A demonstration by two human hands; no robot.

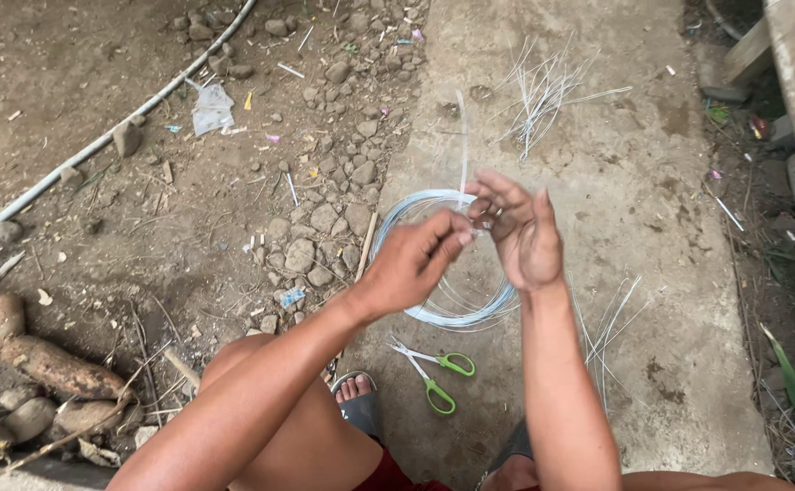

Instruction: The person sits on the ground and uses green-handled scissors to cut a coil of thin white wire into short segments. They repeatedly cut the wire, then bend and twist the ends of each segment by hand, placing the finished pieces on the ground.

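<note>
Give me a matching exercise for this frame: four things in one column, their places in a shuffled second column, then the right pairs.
Things:
1. wire coil
2. scissors
3. cut wire pieces
4. roots

Places:
A. on the dirt at far left
B. on the concrete by the sandalled foot
C. fanned out at the top of the concrete strip
D. under the left hand and right hand

Pairs: 1-D, 2-B, 3-C, 4-A
</note>
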